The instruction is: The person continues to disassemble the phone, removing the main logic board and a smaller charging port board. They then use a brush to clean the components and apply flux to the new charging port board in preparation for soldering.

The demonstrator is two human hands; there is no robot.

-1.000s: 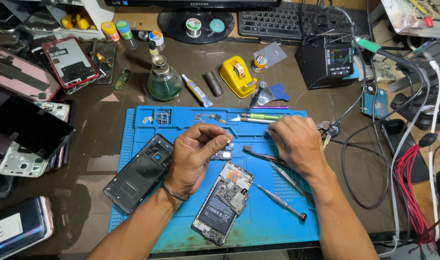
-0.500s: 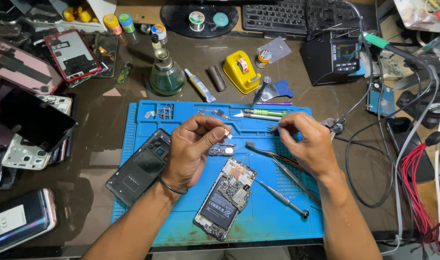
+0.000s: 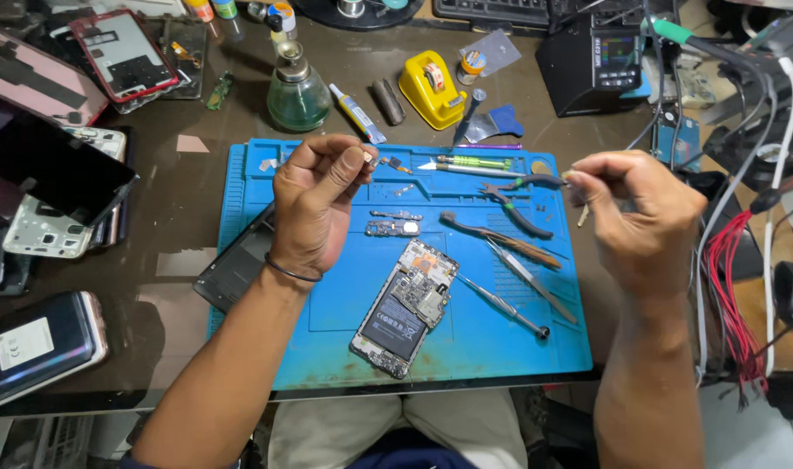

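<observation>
While both hands are lifted off the blue work mat (image 3: 327, 347), the opened phone (image 3: 405, 308) lies bare between them, near the mat's middle, so its exposed boards and battery stay within easy sight and reach. Its long axis runs on a diagonal: the end with the small boards points far and right, the other end points near and left, toward the person's lap.

On the left, the left hand (image 3: 314, 204) is curled closed, its fingertips pinching a tiny pale part (image 3: 368, 157) above the far edge of the mat; what exactly that part is cannot be told. Raising it this way seems to bring it closer to the eyes. On the right, the right hand (image 3: 640, 213) is also closed, thumb pressed to fingers around something thin at its far tip, too small to name.

Tools sit parked to the right of the phone, apart from it: a screwdriver (image 3: 503, 307), tweezers (image 3: 529, 278) and small pliers (image 3: 518, 204). Just beyond the phone rests a small removed board (image 3: 393, 228), and a dark back cover (image 3: 236, 269) lies partly beneath the left wrist.
</observation>
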